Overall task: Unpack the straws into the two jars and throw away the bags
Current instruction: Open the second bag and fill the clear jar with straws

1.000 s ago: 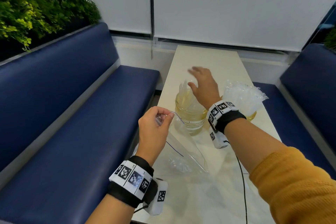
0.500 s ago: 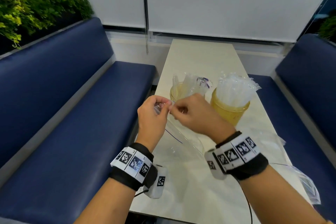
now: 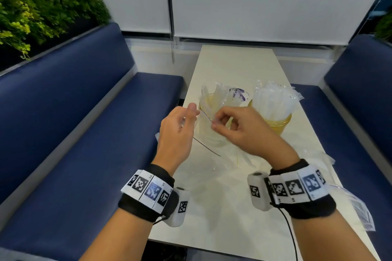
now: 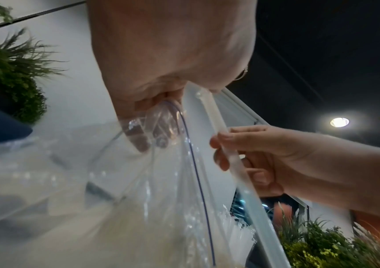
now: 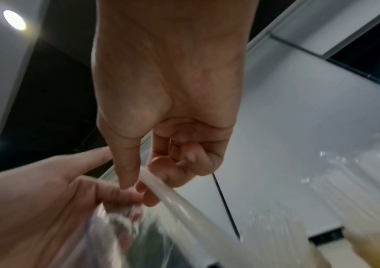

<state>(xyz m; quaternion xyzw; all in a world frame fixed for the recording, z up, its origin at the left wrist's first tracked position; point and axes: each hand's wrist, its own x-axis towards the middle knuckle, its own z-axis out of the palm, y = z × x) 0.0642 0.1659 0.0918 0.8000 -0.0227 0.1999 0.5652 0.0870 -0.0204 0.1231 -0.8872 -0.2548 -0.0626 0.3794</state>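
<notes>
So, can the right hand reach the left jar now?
Probably yes: the right hand is right before the left jar, but it pinches a straw from the bag.

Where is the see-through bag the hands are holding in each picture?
Head view: the clear bag hangs at the centre, between the left hand and right hand, in front of the jars.
Left wrist view: the bag fills the lower left, under the left hand.
Right wrist view: the bag is at the bottom left, below the right hand.
Shared landmark: the bag's thin dark blue line.
</notes>
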